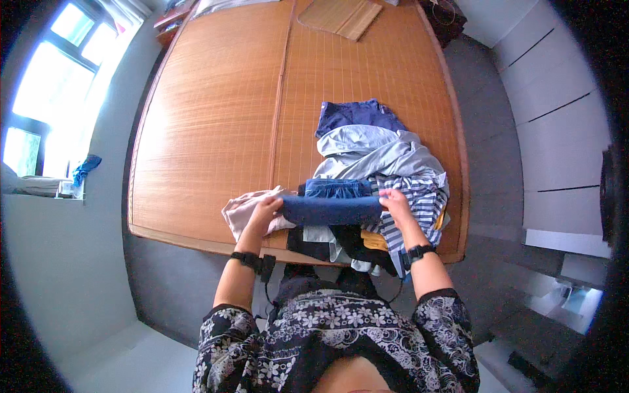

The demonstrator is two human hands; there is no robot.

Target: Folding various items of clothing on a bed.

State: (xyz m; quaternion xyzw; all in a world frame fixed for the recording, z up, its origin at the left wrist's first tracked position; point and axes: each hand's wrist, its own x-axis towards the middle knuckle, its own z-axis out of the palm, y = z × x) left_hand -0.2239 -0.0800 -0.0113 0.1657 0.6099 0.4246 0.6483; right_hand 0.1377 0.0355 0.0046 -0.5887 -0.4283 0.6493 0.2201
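Between my hands a dark blue piece of cloth (332,210) is stretched in a flat band; its kind cannot be told. My left hand (268,212) grips its left end, beside a pale pink garment (244,209) on the bed. At its right end my right hand (394,205) pinches the cloth, over a navy-and-white striped garment (415,196). Just beyond the band lies a blue garment with a gathered waistband (338,187). Black, light grey and mustard yellow (374,240) clothes lie partly hidden beneath and nearer to me.
A bed with a woven bamboo mat (211,118) fills the middle. Farther back lie a rumpled light grey garment (378,150) and a folded navy garment (357,116). A woven pillow mat (339,17) is at the far end. A window is left; pale cabinets (560,157) stand right.
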